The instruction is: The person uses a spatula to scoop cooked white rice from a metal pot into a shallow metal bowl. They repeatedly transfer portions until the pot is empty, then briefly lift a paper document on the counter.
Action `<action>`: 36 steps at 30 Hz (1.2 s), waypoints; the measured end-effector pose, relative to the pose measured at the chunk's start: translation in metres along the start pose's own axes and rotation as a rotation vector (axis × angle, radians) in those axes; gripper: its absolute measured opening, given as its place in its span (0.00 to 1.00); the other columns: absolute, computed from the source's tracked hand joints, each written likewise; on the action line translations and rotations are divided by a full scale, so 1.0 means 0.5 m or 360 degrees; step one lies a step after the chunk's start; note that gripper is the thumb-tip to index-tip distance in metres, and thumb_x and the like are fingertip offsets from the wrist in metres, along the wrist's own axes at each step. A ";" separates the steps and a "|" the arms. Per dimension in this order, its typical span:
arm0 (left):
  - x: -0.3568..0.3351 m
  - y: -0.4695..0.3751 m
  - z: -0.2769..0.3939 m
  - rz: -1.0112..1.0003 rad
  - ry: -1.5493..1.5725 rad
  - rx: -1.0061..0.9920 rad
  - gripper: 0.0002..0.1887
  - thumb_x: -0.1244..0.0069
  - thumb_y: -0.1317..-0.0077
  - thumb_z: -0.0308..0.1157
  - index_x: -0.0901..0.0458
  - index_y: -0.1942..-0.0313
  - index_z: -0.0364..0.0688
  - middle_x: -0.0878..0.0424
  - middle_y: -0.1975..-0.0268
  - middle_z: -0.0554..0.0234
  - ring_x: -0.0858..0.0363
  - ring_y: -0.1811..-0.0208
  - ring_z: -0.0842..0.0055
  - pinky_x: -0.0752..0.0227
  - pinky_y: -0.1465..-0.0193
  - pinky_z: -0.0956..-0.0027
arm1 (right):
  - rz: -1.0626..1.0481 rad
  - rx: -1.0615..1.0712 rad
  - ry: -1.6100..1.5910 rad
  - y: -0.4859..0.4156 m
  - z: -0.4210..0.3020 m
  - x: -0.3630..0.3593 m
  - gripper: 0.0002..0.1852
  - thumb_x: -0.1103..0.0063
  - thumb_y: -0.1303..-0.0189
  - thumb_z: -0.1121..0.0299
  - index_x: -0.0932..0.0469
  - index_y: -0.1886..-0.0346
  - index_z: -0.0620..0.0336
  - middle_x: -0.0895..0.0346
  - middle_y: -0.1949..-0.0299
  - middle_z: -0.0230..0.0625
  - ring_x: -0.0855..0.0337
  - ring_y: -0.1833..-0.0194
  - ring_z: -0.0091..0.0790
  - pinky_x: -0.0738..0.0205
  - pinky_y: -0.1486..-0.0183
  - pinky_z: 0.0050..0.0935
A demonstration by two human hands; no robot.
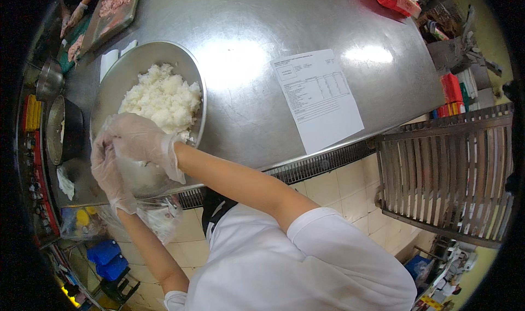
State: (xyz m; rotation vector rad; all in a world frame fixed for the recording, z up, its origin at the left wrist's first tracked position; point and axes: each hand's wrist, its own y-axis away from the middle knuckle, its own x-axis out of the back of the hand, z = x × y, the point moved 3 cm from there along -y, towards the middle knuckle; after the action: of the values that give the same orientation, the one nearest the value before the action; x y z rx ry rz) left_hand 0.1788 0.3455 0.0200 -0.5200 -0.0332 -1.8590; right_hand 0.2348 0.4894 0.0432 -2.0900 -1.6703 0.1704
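A wide stainless-steel bowl stands near the front edge of the steel table, with a large mound of cooked white rice inside. Both my hands wear clear plastic gloves and meet over the near left part of the bowl. My right hand curves across from the right, close to the mound's near side. Facing it on the left, my left hand has its fingers bent up against the right. The palms are turned from view, so whatever lies between them is hidden. A few rice grains lie on the bowl's near wall.
A printed paper sheet lies right of the bowl on the steel table. Back left, another person's gloved hand is beside a tray of raw meat. A dark pot stands left; a slatted rack stands right.
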 end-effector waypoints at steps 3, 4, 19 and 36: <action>0.010 0.000 0.003 0.0049 -0.0139 -0.0146 0.13 0.56 0.33 0.23 0.24 0.49 0.34 0.22 0.50 0.63 0.26 0.49 0.79 0.36 0.43 0.76 | 0.0114 0.0228 0.0201 0.013 -0.018 -0.002 0.10 0.50 0.52 0.73 0.21 0.67 0.61 0.24 0.64 0.44 0.25 0.58 0.46 0.31 0.53 0.39; 0.010 0.000 0.007 0.0022 -0.0230 -0.0281 0.13 0.57 0.33 0.23 0.23 0.49 0.34 0.22 0.49 0.63 0.26 0.49 0.78 0.36 0.44 0.75 | 0.0166 0.0325 0.0205 0.019 -0.020 -0.002 0.10 0.49 0.51 0.73 0.21 0.66 0.61 0.25 0.64 0.43 0.26 0.58 0.46 0.31 0.53 0.39; 0.017 0.056 -0.066 0.0508 -0.0574 0.0051 0.13 0.55 0.32 0.32 0.22 0.52 0.35 0.21 0.52 0.62 0.26 0.55 0.78 0.34 0.49 0.76 | 0.0327 0.0189 0.0648 0.069 0.092 -0.007 0.03 0.47 0.56 0.72 0.26 0.75 0.59 0.28 0.71 0.43 0.25 0.64 0.45 0.30 0.62 0.40; -0.036 0.077 -0.023 -0.0015 0.1113 0.0597 0.28 0.63 0.29 0.50 0.30 0.45 0.30 0.26 0.47 0.57 0.29 0.43 0.71 0.39 0.37 0.69 | 0.0119 -0.0922 -0.1409 0.081 0.080 0.043 0.27 0.58 0.31 0.50 0.31 0.46 0.69 0.27 0.49 0.41 0.26 0.48 0.35 0.33 0.44 0.32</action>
State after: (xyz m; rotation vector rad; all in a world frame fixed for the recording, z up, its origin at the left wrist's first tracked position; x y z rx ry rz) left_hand 0.2144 0.3449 -0.0056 0.3981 0.0824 -1.8937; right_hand 0.2616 0.5144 -0.0053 -2.7349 -2.3379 0.8213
